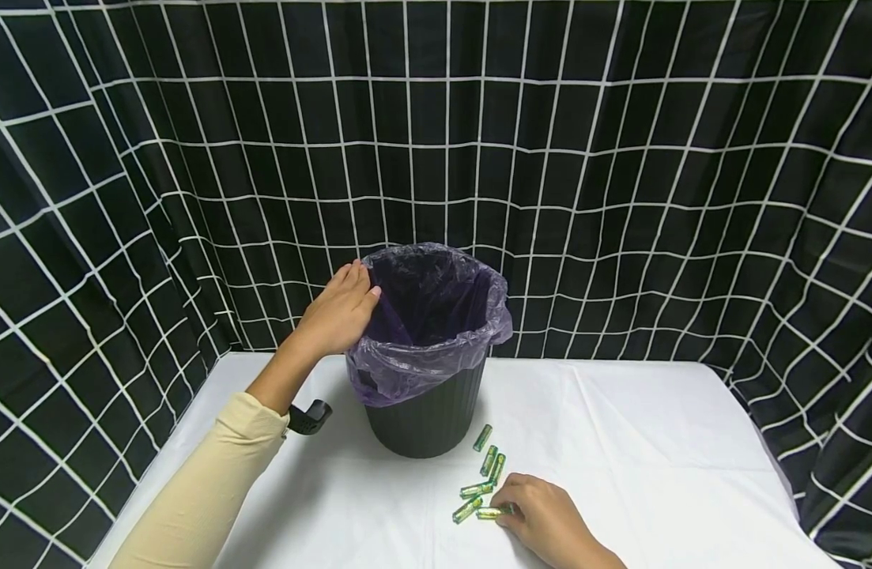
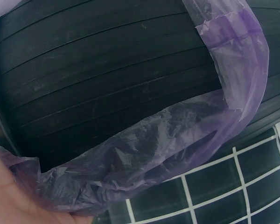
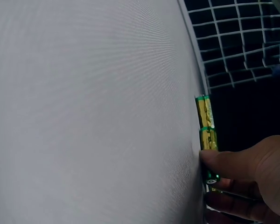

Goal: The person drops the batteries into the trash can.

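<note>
A dark ribbed trash can (image 1: 428, 423) stands on the white-covered table, lined with a translucent purple trash bag (image 1: 414, 367) folded over its rim. My left hand (image 1: 339, 312) holds the can's left rim through the bag; in the left wrist view, part of that hand (image 2: 9, 198) lies against the bag's folded edge. Low in the head view, my right hand (image 1: 545, 518) pinches a green and gold battery (image 1: 491, 514) between thumb and fingers, close over the cloth. Several matching batteries (image 1: 476, 490) lie loosely grouped beside it, in front of the can.
White cloth (image 1: 620, 442) covers the table. Black curtains with a white grid (image 1: 585, 174) close off the back and both sides. A black curved piece (image 1: 311, 417) sticks out from the left wrist, near the sleeve cuff.
</note>
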{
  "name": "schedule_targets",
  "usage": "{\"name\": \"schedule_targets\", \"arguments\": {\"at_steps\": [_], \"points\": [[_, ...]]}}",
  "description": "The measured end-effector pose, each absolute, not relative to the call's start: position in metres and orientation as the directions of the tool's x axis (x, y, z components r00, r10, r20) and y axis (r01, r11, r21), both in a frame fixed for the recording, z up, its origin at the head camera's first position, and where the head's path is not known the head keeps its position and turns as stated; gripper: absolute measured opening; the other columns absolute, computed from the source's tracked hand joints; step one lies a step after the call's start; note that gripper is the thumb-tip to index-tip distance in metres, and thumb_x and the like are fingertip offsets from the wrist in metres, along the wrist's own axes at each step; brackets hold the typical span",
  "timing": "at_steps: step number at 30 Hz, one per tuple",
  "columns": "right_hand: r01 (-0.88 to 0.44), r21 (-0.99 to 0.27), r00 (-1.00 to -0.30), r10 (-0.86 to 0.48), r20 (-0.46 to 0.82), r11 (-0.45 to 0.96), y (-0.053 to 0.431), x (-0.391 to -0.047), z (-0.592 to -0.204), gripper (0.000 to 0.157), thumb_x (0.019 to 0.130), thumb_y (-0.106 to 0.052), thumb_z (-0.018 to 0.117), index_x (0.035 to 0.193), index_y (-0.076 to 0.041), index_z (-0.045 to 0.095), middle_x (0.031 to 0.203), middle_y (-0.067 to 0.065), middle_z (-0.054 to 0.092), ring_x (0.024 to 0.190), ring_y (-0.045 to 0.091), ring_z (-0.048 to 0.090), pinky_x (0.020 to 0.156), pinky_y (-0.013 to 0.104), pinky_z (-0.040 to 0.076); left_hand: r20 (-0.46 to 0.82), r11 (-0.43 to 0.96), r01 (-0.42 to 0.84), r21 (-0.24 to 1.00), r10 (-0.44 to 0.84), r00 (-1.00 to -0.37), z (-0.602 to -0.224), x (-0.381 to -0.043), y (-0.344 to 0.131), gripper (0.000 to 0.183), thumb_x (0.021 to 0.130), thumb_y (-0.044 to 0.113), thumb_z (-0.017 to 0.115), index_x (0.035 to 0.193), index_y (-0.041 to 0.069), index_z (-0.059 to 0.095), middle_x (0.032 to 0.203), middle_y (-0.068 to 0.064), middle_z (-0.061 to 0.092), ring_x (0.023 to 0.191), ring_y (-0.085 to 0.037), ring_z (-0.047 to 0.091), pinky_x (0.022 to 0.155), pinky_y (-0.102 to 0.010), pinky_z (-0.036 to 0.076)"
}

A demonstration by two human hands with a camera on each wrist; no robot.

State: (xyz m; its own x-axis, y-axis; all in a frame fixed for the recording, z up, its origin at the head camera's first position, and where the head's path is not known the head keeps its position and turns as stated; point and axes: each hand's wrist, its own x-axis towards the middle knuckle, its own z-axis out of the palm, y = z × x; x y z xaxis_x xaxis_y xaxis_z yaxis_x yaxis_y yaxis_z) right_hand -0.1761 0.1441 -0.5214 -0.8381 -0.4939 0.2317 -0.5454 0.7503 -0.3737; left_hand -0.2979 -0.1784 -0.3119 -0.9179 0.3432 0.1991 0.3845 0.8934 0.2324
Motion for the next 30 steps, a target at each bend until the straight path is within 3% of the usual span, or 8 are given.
{"name": "schedule_targets", "arguments": {"at_steps": [8,19,30], "points": [[-0.551,-0.362,-0.834,-0.504,0.224,0.751,0.144,-0.175,-0.519,0.014,0.077,-0.013,0.085,0.088,-0.018,0.078,0.089,-0.013,0.07,0.087,0.013,0.071,0.077,0.036,0.061,0.202,0.894,0.389,0.225,0.348,-0.916,-0.312,-0.297,-0.178,0.061,0.111,0.03,0.022,0.154,-0.014,0.02,0.165,-0.027,0.014,0.156,-0.033,0.005,0.127,-0.039,0.003],[-0.594,-0.347,-0.804,-0.523,0.282,0.726,0.142,-0.175,-0.509,0.017,0.077,-0.009,0.086,0.088,-0.018,0.078,0.092,-0.011,0.07,0.086,0.009,0.07,0.075,0.032,0.061,0.2,0.893,0.388,0.227,0.347,-0.916,-0.311,-0.298,-0.178,0.062,0.111,0.03,0.021,0.154,-0.014,0.02,0.165,-0.027,0.013,0.156,-0.034,0.005,0.127,-0.039,0.003],[-0.697,-0.316,-0.711,-0.564,0.419,0.644,0.136,-0.17,-0.485,0.021,0.075,-0.004,0.086,0.088,-0.018,0.078,0.093,-0.014,0.068,0.088,0.007,0.069,0.073,0.034,0.059,0.188,0.892,0.369,0.262,0.328,-0.926,-0.31,-0.296,-0.177,0.062,0.11,0.031,0.021,0.155,-0.012,0.018,0.166,-0.024,0.01,0.156,-0.032,0.003,0.127,-0.039,0.003]]}}
